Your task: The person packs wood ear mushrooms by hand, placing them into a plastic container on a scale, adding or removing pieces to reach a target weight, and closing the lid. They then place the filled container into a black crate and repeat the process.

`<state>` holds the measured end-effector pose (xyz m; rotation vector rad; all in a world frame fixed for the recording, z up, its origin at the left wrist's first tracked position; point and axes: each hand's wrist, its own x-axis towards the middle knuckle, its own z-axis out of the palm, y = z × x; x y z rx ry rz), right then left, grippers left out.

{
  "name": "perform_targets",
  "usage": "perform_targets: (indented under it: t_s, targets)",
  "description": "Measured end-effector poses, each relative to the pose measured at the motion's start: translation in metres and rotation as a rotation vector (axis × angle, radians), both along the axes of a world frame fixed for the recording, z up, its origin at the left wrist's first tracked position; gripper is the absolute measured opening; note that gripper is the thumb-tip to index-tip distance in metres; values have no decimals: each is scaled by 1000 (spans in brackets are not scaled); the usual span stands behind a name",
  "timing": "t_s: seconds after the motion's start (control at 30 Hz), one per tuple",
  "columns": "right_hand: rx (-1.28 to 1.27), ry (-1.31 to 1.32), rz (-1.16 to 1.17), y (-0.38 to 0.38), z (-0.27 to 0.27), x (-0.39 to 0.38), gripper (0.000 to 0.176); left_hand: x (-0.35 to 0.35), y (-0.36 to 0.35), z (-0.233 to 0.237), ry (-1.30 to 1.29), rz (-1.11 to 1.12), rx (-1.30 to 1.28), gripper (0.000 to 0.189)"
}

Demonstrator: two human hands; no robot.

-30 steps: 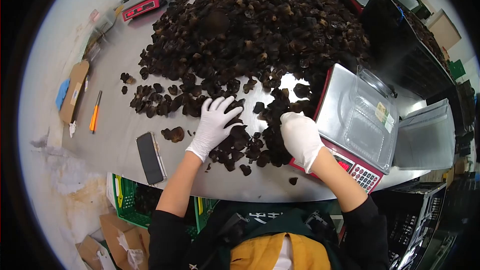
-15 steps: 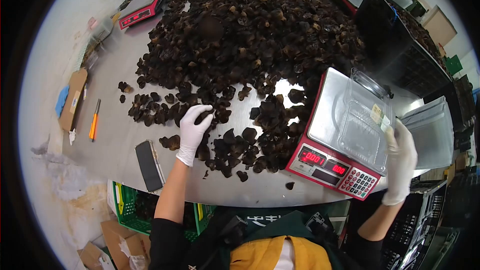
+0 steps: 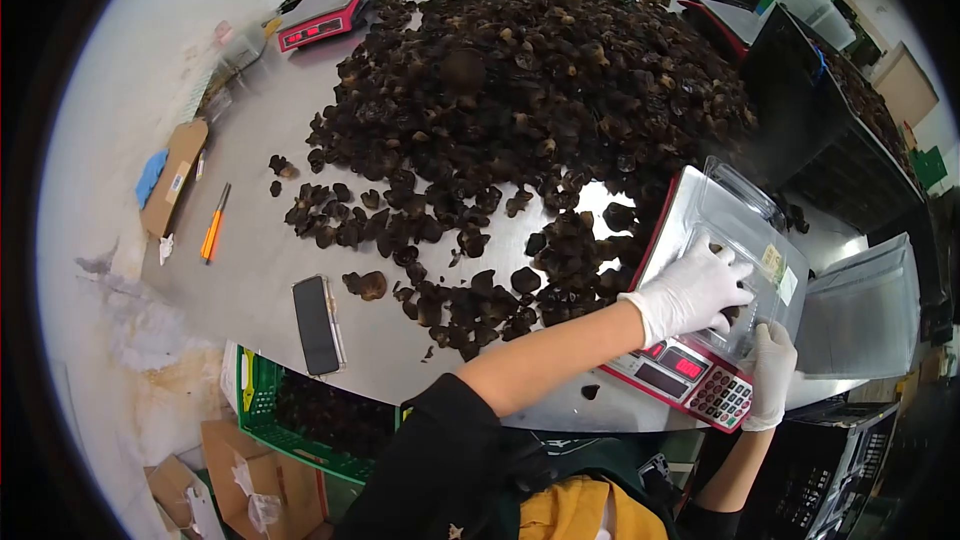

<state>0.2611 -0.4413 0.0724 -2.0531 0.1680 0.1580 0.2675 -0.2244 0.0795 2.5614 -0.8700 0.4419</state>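
Observation:
My left hand (image 3: 692,292), in a white glove, reaches across to the scale with its fingers curled over a clear plastic container (image 3: 715,215). Bits of dark wood ear mushroom (image 3: 733,314) show at its fingertips; the palm hides the rest. My gloved right hand (image 3: 771,372) is closed on the container's near right corner. Beneath the container is a red scale (image 3: 663,380) with a lit red display, partly covered by my left wrist. Loose wood ear mushrooms (image 3: 455,310) lie left of the scale, before a large heap (image 3: 540,80).
A phone (image 3: 318,325) and an orange cutter (image 3: 214,230) lie on the metal table's left side. Stacked clear containers (image 3: 862,310) stand right of the scale. Another red scale (image 3: 325,15) sits at the far left. A green crate (image 3: 300,445) is below the table edge.
My left hand has moved right from the loose mushrooms to the container on the scale. My right hand has shifted down and left along the container's edge. The view has shifted slightly.

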Motion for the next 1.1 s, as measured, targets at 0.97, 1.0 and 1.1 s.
perform_targets:
  t_s: [0.97,1.0,1.1]
  targets:
    - [31,-232,-136,-28,-9,-8,30,-170,283,-120,223,1215,-93,79]
    - [25,-232,-125,-28,-10,-8,30,-160,275,-118,214,1177,-37,79]
    - [-44,-264,-72,-28,-14,-8,30,-125,263,-111,182,1064,-52,79]
